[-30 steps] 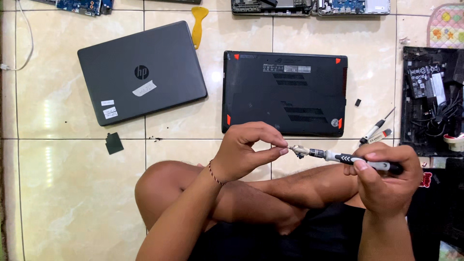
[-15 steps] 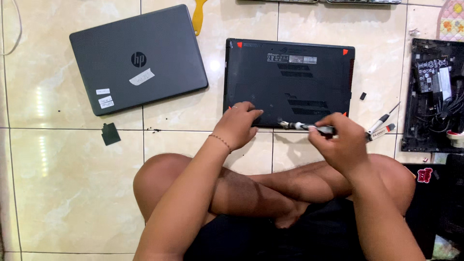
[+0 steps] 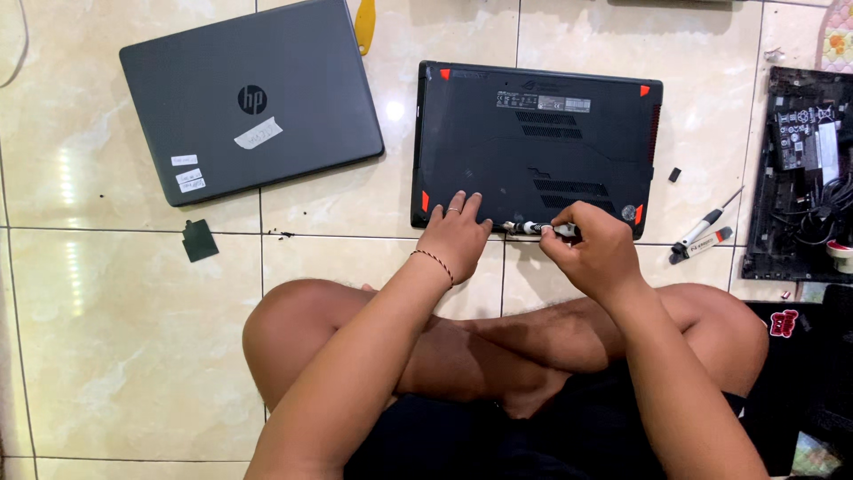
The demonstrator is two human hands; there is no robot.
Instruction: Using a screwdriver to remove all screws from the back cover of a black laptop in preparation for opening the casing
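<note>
A black laptop (image 3: 533, 147) with small red corner pads lies bottom-up on the tiled floor in front of my crossed legs. My left hand (image 3: 455, 233) rests flat on its near edge, fingers spread, holding nothing. My right hand (image 3: 591, 249) grips a screwdriver (image 3: 533, 228) lying nearly level, its tip pointing left at the laptop's near edge, close to my left hand.
A closed grey laptop (image 3: 249, 102) lies to the left, with a small dark square piece (image 3: 199, 240) near it. Two screwdrivers (image 3: 704, 236) lie right of the black laptop. An opened laptop chassis (image 3: 804, 169) sits at the right edge. A yellow pry tool (image 3: 364, 22) lies at the top.
Both hands have moved forward from above my knees to the black laptop's near edge. My left hand let go of the screwdriver tip and settled on the laptop.
</note>
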